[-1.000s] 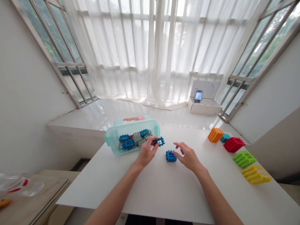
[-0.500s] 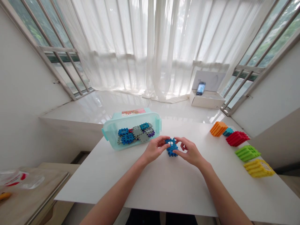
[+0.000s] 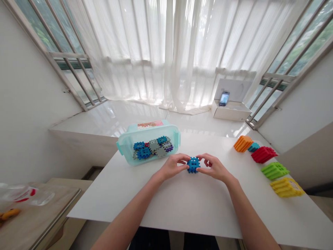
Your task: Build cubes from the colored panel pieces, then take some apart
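Observation:
A small stack of blue interlocking plates [image 3: 193, 164], with toothed edges and a window grid on the top one, stands on the white table in front of me. My left hand [image 3: 173, 166] has its thumb and fingertips closed on the stack's left edge. On the opposite edge, my right hand [image 3: 213, 167] grips with thumb and index finger, its other fingers curled. How many plates lie in the stack I cannot tell. Left of my hands, a pale turquoise plastic box [image 3: 127, 139] lies with its opening towards me, holding blue, grey, red and purple plates [image 3: 156, 147].
Along the table's right side run stacks of plates: orange [image 3: 242, 143], blue [image 3: 253, 147], red [image 3: 264, 154], green [image 3: 275, 170] and yellow [image 3: 286, 187]. A white box [image 3: 230, 111] with a phone [image 3: 224, 98] sits on the sill. A clear bottle [image 3: 31, 195] lies at left.
The top blue plate was raised and tilted between my hands; now it lies flatter on the stack. Both hands have shifted slightly, and the view has moved a little.

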A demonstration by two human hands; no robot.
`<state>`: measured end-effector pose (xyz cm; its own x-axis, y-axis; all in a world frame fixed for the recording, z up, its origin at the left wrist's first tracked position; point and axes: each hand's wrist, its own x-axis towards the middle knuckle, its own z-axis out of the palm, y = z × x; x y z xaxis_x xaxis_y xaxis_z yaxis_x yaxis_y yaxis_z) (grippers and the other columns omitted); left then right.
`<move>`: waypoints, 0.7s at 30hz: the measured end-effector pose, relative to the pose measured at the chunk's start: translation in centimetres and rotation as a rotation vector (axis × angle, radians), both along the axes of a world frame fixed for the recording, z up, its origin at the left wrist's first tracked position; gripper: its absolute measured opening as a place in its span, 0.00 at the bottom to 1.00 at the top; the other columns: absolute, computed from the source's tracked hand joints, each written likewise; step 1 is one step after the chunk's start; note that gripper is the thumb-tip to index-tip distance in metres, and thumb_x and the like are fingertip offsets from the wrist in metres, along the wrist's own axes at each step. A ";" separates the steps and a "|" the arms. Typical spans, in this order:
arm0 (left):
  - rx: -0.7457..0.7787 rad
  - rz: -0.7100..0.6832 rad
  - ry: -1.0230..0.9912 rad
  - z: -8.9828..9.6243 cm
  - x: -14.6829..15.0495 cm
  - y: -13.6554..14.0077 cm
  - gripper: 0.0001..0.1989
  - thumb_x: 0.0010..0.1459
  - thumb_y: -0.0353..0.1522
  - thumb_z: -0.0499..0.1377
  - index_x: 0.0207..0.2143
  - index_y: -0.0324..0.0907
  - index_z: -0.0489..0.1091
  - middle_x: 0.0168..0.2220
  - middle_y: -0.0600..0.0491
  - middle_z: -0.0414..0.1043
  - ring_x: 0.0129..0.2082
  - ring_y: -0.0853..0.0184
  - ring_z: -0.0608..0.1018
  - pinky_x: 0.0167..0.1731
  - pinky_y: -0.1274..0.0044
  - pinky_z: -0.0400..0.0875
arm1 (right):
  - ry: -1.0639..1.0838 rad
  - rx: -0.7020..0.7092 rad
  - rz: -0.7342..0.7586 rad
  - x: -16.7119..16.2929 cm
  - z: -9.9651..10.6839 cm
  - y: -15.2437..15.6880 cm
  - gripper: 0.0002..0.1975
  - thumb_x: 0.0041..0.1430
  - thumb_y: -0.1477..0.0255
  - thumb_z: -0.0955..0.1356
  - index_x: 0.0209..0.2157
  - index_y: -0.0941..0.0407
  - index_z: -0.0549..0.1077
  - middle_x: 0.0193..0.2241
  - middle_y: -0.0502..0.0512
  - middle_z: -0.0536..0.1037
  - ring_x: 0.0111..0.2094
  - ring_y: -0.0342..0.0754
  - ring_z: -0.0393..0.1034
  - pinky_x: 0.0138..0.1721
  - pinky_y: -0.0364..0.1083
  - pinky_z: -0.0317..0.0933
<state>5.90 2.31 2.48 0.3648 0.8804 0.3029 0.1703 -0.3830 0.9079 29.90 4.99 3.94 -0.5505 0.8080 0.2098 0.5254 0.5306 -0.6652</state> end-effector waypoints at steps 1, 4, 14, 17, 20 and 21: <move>0.035 0.017 0.048 -0.1 -0.1 0.0 0.11 0.54 0.31 0.64 0.42 0.41 0.76 0.46 0.46 0.77 0.46 0.62 0.78 0.44 0.70 0.75 | -0.003 -0.012 0.002 0.0 0.0 0.0 0.19 0.53 0.61 0.72 0.48 0.49 0.74 0.38 0.53 0.76 0.28 0.44 0.63 0.31 0.45 0.64; 0.118 0.069 0.152 -0.2 -0.2 0.1 0.11 0.54 0.30 0.63 0.41 0.43 0.76 0.45 0.48 0.78 0.45 0.62 0.78 0.42 0.72 0.73 | -0.003 -0.042 0.005 0.0 -0.2 0.1 0.20 0.53 0.61 0.73 0.48 0.49 0.75 0.39 0.53 0.76 0.29 0.44 0.63 0.31 0.45 0.65; 0.164 0.079 0.219 -0.6 -0.1 0.2 0.08 0.53 0.29 0.63 0.38 0.42 0.76 0.43 0.49 0.79 0.43 0.63 0.79 0.46 0.72 0.70 | -0.017 -0.090 0.016 0.1 -0.9 0.3 0.21 0.52 0.63 0.73 0.49 0.50 0.75 0.42 0.54 0.75 0.29 0.44 0.64 0.34 0.46 0.66; 0.153 0.068 0.240 -0.7 -0.2 0.2 0.08 0.53 0.29 0.63 0.38 0.42 0.76 0.42 0.49 0.79 0.43 0.63 0.78 0.45 0.73 0.71 | -0.024 -0.083 0.021 0.1 -0.9 0.3 0.20 0.52 0.63 0.73 0.48 0.50 0.76 0.42 0.54 0.75 0.29 0.44 0.65 0.33 0.46 0.66; 0.153 0.066 0.268 -0.9 -0.2 0.1 0.08 0.53 0.29 0.62 0.38 0.42 0.76 0.41 0.50 0.79 0.41 0.63 0.78 0.43 0.74 0.71 | -0.035 -0.075 0.025 0.0 -1.0 0.3 0.20 0.51 0.65 0.73 0.47 0.51 0.75 0.41 0.54 0.75 0.29 0.44 0.65 0.34 0.46 0.66; 0.158 0.068 0.282 -1.0 -0.2 0.1 0.08 0.53 0.29 0.62 0.38 0.42 0.76 0.40 0.50 0.79 0.41 0.64 0.78 0.42 0.75 0.71 | -0.036 -0.075 0.027 -0.1 -1.1 0.3 0.20 0.51 0.65 0.73 0.47 0.51 0.75 0.40 0.54 0.75 0.29 0.44 0.65 0.33 0.46 0.66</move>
<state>5.68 2.42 1.46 0.3956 0.8559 0.3331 0.4366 -0.4943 0.7517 29.84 5.28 2.83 -0.5786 0.8054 0.1287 0.5361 0.4944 -0.6842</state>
